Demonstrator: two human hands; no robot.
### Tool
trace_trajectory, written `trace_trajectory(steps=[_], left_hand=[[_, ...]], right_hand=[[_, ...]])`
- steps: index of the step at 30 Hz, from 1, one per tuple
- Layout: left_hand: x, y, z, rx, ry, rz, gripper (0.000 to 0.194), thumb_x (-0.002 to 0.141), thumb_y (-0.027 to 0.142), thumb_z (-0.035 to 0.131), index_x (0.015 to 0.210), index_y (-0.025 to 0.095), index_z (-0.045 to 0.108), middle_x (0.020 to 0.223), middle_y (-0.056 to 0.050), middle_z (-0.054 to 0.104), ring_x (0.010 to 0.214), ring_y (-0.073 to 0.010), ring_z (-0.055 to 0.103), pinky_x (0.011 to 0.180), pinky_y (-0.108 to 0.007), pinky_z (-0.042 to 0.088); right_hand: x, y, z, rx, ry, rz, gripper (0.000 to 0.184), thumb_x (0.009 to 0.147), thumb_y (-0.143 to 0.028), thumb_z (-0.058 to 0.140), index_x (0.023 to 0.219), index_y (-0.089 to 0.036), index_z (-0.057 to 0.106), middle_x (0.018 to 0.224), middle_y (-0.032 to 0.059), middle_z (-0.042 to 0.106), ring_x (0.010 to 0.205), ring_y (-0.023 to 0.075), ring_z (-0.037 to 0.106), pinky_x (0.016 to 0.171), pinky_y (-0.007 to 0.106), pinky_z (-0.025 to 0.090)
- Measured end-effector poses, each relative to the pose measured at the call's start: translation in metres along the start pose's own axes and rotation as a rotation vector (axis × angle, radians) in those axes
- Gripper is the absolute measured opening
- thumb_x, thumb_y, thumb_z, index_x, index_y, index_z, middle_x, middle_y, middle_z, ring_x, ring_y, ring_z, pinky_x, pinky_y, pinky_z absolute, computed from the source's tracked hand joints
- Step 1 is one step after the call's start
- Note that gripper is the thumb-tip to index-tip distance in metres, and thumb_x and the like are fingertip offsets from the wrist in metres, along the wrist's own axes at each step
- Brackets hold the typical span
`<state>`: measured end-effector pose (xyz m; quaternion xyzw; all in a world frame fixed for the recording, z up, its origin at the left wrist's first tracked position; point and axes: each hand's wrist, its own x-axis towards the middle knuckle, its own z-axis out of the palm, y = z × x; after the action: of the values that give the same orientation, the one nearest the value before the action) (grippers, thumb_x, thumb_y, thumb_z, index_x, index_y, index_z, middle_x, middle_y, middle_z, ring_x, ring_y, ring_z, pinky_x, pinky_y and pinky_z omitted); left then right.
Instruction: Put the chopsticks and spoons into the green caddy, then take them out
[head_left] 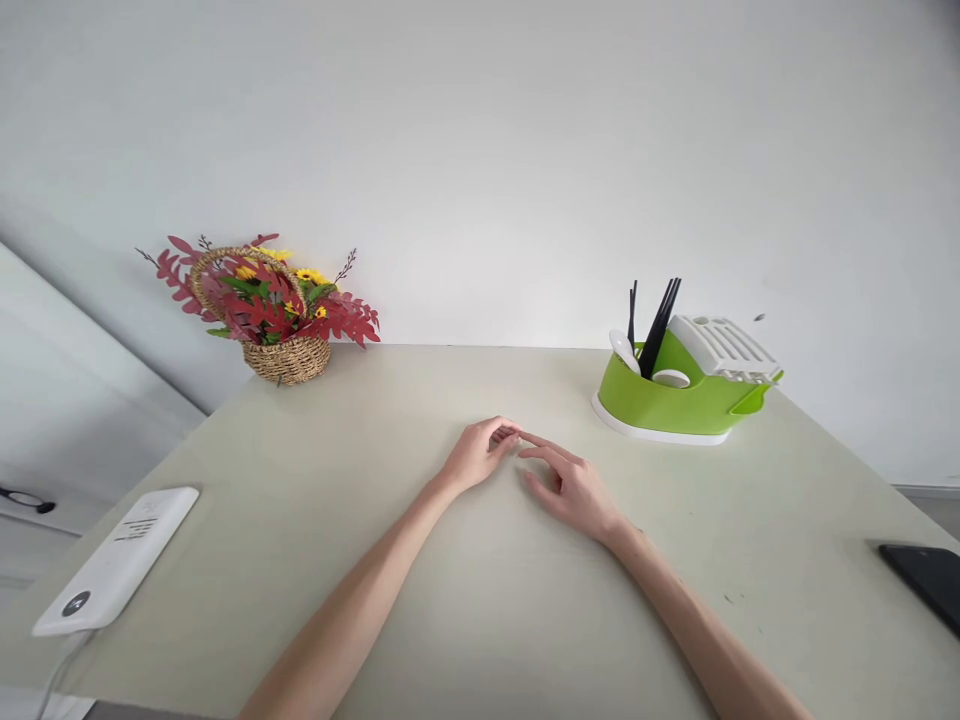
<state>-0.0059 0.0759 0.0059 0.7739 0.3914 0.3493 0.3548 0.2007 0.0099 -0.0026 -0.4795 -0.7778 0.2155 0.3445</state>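
My left hand (482,453) rests near the middle of the pale table (480,620), its fingers loosely curled and the thumb a little apart from them. No object shows in it. Beside it lies my right hand (571,488), palm down with fingers stretched out and apart, holding nothing. The right fingertips reach the left fingertips and seem to touch them. Nearest to the right hand, further back, is a green utensil holder (652,405) on a white base. Black chopsticks (660,330) and a white spoon (624,352) stand in it.
A wicker basket (289,360) of red and yellow artificial flowers stands at the back left by the white wall (480,180). A white power strip (120,560) with a cord lies along the left edge. A black phone (926,580) is at the right edge.
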Motion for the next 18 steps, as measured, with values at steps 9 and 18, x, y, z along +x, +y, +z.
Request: trace_trajectory(steps=[9, 18], left_hand=[[0.0034, -0.002, 0.0006, 0.04, -0.017, 0.01, 0.031, 0.103, 0.046, 0.054, 0.103, 0.022, 0.074, 0.108, -0.007, 0.079, 0.096, -0.0228, 0.073, 0.088, -0.034, 0.056], [0.0012, -0.0081, 0.0034, 0.077, 0.009, 0.021, 0.028, 0.104, 0.042, 0.053, 0.102, 0.023, 0.074, 0.104, -0.006, 0.08, 0.096, -0.0224, 0.073, 0.088, -0.034, 0.055]], right_hand=[[-0.0006, 0.003, 0.0014, 0.021, 0.012, -0.002, 0.025, 0.097, -0.031, 0.056, 0.118, -0.03, 0.069, 0.151, 0.0027, 0.062, 0.052, 0.0097, 0.052, 0.064, 0.034, 0.055], [-0.0018, 0.0035, 0.0029, 0.011, 0.012, 0.0, 0.024, 0.097, -0.033, 0.055, 0.116, -0.032, 0.07, 0.149, 0.0026, 0.063, 0.048, 0.0095, 0.051, 0.062, 0.036, 0.055]])
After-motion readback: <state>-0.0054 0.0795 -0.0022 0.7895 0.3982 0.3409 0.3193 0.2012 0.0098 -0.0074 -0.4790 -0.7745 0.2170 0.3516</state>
